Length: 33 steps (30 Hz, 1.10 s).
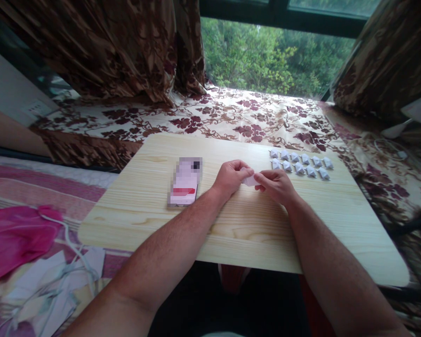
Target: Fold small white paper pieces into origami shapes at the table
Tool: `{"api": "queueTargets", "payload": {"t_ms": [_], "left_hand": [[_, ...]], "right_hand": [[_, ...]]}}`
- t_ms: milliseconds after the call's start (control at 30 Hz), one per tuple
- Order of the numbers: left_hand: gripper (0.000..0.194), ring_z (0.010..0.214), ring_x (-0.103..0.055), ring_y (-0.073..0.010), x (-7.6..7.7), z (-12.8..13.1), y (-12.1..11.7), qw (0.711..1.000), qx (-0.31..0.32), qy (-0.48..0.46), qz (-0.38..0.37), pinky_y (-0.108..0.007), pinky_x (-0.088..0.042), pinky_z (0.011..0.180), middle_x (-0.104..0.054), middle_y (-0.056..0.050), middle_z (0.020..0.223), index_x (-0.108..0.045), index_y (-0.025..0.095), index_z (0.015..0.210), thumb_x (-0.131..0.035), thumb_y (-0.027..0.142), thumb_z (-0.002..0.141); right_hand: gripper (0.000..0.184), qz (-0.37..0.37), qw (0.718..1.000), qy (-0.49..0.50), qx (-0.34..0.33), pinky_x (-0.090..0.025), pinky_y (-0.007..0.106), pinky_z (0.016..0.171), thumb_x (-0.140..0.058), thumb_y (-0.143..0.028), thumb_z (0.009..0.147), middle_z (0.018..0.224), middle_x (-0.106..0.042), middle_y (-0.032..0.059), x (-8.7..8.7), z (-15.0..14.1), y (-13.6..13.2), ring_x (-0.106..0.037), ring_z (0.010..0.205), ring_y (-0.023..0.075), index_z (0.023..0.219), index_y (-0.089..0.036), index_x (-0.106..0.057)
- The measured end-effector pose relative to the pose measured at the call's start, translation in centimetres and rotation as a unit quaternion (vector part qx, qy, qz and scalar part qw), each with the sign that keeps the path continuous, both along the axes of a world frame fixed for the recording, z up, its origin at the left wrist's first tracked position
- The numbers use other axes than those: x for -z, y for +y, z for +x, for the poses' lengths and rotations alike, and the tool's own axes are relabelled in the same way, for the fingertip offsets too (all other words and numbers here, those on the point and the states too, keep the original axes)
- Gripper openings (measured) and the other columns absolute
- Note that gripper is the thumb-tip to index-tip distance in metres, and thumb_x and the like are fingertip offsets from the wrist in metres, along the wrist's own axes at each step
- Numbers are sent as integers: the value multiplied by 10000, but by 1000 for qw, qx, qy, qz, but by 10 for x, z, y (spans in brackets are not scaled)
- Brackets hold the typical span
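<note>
Loose papers [56, 276]: lay beneath a white cable [68, 234].
Phone [185, 180]: rested on the table [259, 224].
Left hand [228, 179]: pinched white paper [250, 180] over the table.
Right hand [275, 185]: pinched its other side, fingertips closed.
Folded pieces [299, 168]: sat beyond, in 2 rows, 6 and 5.

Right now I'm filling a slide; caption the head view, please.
Two hands hold a small white paper piece above a wooden table.

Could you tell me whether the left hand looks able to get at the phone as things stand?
Probably yes: the phone lies uncovered beside the left forearm, though the left hand is holding paper.
</note>
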State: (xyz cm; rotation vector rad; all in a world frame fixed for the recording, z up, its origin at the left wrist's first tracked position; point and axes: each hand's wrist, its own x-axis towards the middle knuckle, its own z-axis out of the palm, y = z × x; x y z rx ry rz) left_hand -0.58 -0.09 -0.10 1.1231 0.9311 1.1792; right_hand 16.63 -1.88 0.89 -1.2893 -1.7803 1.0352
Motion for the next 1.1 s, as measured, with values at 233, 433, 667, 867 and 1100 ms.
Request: {"api": "queueTargets", "payload": {"t_ms": [233,433,667,867,1100], "left_hand": [[204,546,-529,-108,1,-1,0,999,32,39,-4,-238,-409,533,-614,-4,608,-660,128,667,-753,307,636],[185,531,-514,-100,-1,-1,-1,999,23,34,-4,-232,-401,524,-598,7,591,-652,130,657,-749,285,626],[137,528,-493,-94,-2,-2,0,997,-18,67,17,-225,-367,514,-591,9,576,-664,130,646,-716,256,633],[123,532,-492,-96,-2,-2,0,997,-9,69,20,-228,-369,518,-582,13,578,-659,133,647,-700,248,637],[176,559,-499,-95,-2,-2,3,997,-41,62,17,-228,-383,542,-589,11,608,-659,133,680,-742,285,648]], "right_hand": [[498,-28,999,20,-42,-390,231,495,-613,-586,862,572,-623,29,6,1,0,-531,528,119,673,-133,-695],[501,-11,999,-2,-46,-379,232,483,-613,-587,862,548,-626,31,3,2,-2,-531,507,116,677,-131,-710],[558,10,998,-52,-24,-327,238,458,-560,-588,891,490,-590,29,2,0,-3,-473,444,95,602,-132,-705],[569,18,998,-60,-33,-326,237,453,-573,-597,877,467,-583,30,0,1,-3,-469,429,94,560,-138,-684],[589,-24,999,-33,-6,-320,233,438,-566,-641,861,438,-552,19,-1,2,-4,-429,399,83,599,-139,-727]]}}
